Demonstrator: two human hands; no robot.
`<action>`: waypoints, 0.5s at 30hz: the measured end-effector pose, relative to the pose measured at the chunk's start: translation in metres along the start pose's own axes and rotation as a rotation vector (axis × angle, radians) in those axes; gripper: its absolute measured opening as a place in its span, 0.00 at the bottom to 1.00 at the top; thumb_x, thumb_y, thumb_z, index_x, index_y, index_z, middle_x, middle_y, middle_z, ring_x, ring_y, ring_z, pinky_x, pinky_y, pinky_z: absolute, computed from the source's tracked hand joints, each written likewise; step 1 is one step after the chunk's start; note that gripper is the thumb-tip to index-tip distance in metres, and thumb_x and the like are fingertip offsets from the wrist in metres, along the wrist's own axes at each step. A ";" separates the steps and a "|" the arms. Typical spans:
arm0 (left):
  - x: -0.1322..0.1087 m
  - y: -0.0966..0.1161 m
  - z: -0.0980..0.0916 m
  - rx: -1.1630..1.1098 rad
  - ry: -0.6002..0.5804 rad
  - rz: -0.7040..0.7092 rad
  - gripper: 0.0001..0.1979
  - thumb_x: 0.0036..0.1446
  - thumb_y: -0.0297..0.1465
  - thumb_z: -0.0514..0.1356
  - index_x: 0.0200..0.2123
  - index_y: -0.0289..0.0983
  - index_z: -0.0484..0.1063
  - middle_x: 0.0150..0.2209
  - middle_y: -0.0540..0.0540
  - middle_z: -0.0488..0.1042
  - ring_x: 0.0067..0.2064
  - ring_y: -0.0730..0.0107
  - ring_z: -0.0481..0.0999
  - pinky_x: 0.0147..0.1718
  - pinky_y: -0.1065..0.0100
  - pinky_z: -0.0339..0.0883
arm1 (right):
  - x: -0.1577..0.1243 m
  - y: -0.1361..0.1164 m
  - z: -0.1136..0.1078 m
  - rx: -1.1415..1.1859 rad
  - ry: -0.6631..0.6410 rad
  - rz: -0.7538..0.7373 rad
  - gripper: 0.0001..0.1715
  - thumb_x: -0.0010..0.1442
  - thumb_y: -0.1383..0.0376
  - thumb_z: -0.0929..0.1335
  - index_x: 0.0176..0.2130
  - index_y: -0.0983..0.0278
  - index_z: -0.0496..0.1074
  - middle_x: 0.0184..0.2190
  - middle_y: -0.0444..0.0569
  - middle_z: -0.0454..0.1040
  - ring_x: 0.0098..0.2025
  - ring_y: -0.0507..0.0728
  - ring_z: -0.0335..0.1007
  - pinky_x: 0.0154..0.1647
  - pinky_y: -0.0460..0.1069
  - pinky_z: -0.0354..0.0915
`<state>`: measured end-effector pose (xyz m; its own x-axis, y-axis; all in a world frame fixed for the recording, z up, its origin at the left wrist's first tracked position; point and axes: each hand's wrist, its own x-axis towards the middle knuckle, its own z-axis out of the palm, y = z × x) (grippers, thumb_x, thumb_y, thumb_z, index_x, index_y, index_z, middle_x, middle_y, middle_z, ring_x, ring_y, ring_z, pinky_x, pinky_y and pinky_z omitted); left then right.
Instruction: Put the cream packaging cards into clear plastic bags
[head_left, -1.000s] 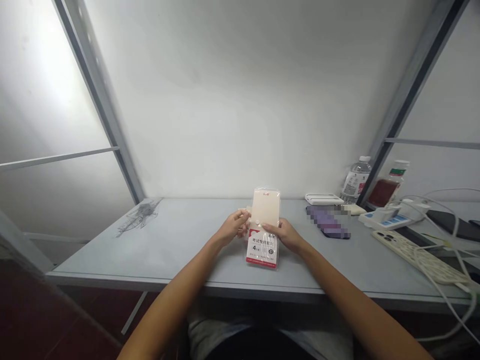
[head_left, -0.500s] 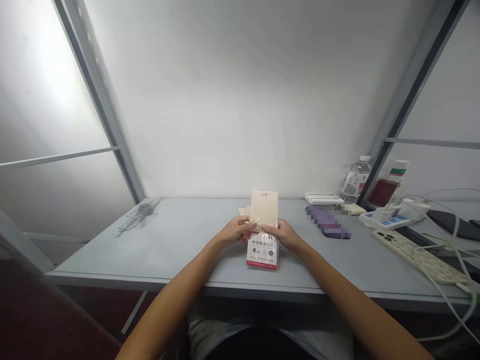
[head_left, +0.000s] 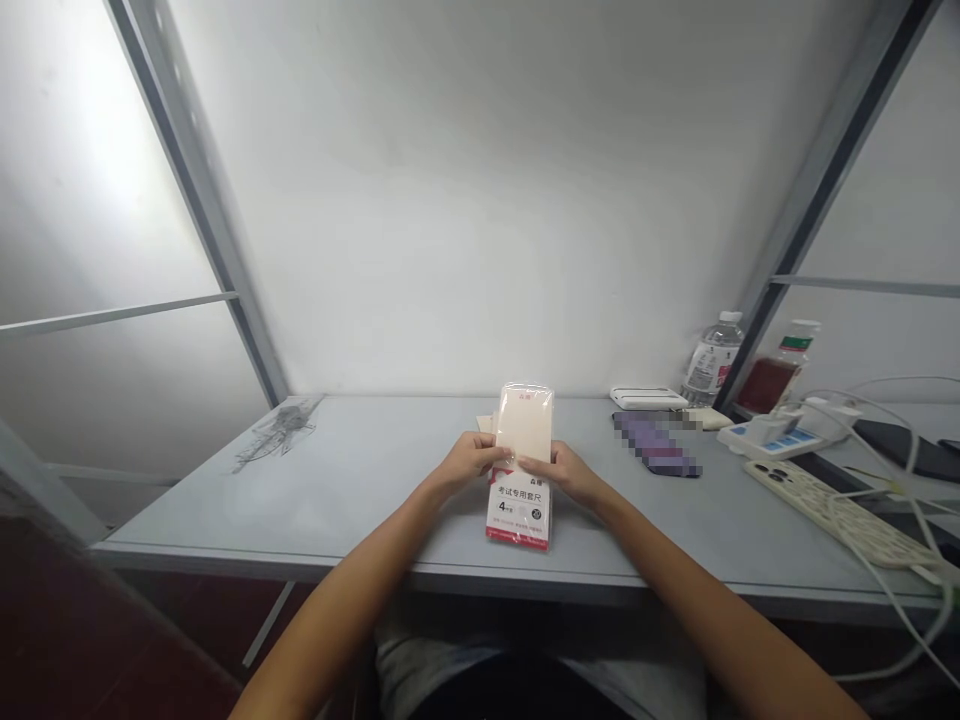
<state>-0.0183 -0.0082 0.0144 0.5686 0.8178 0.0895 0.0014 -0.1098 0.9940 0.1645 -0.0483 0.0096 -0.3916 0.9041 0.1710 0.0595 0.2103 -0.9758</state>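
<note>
A ruler set pack [head_left: 519,508] stands tilted above the front middle of the desk, in shiny clear plastic. Its lower half is white with Chinese print and a red band; a plain cream card [head_left: 525,422] fills the upper half. My left hand [head_left: 474,462] is closed on its left edge, thumb on the front. From the other side my right hand [head_left: 571,470] grips the right edge, thumb also across the front. The fingers behind the pack are hidden. A flat cream piece [head_left: 485,424] lies on the desk behind, partly covered by the pack and left hand.
On the right are a purple phone-shaped item [head_left: 656,443], a white box-like item [head_left: 648,398], a water bottle [head_left: 712,358], a red-brown drink bottle [head_left: 772,370], a power strip [head_left: 772,440] with cables and a cream phone case [head_left: 840,515]. The grey desk [head_left: 360,480] bears a dark drawing at left.
The pack has shifted slightly left and towards me, its top edge a little lower. Both hands have moved with it and keep their hold.
</note>
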 end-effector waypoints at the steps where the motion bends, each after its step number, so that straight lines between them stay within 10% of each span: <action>1: 0.000 -0.001 0.000 0.005 0.004 0.000 0.13 0.43 0.37 0.61 0.21 0.31 0.67 0.16 0.54 0.57 0.18 0.84 0.51 0.19 0.73 0.41 | 0.000 0.000 0.000 -0.007 -0.008 0.004 0.24 0.50 0.54 0.68 0.42 0.68 0.71 0.38 0.55 0.75 0.38 0.62 0.72 0.38 0.55 0.66; 15: -0.002 0.002 0.006 0.002 0.019 -0.038 0.11 0.42 0.34 0.61 0.23 0.29 0.69 0.19 0.48 0.67 0.21 0.78 0.64 0.20 0.73 0.54 | 0.001 0.010 -0.002 -0.029 -0.037 -0.046 0.24 0.51 0.55 0.68 0.43 0.68 0.71 0.37 0.55 0.75 0.38 0.62 0.72 0.37 0.55 0.66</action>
<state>-0.0142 -0.0134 0.0154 0.5524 0.8319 0.0526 0.0249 -0.0795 0.9965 0.1667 -0.0440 -0.0001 -0.4280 0.8790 0.2102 0.0666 0.2626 -0.9626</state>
